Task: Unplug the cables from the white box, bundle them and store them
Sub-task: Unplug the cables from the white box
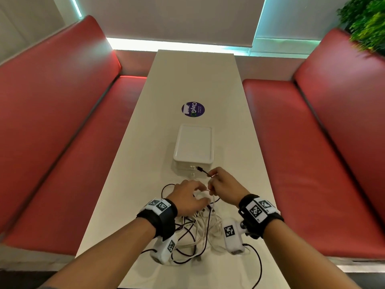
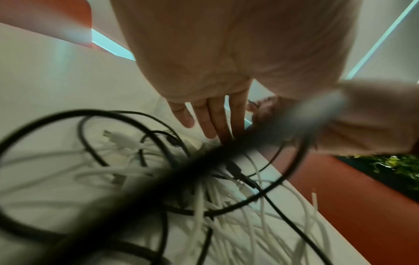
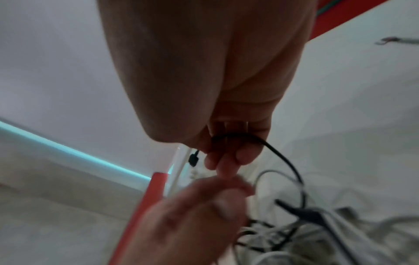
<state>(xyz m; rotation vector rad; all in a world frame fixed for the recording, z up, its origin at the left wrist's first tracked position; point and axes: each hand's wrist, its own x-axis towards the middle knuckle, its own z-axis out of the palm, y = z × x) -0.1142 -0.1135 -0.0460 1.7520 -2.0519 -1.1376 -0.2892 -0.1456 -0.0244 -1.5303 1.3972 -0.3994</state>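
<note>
Right hand (image 1: 224,184) around black cable (image 1: 203,171)

Flanked by red bench seats (image 1: 62,126) left and right of the hands, with a round purple sticker (image 1: 193,109) on the pale tabletop (image 1: 193,76) well beyond them, and green foliage (image 1: 366,21) far right.

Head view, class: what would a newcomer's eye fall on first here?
Probably the red benches flanking the long pale table. Next, the white box at mid-table, with the tangle of black and white cables spread before it at the near end. Above that tangle, the right hand pinches a black cable whose plug hangs free beside the box, while the left hand works alongside.
</note>
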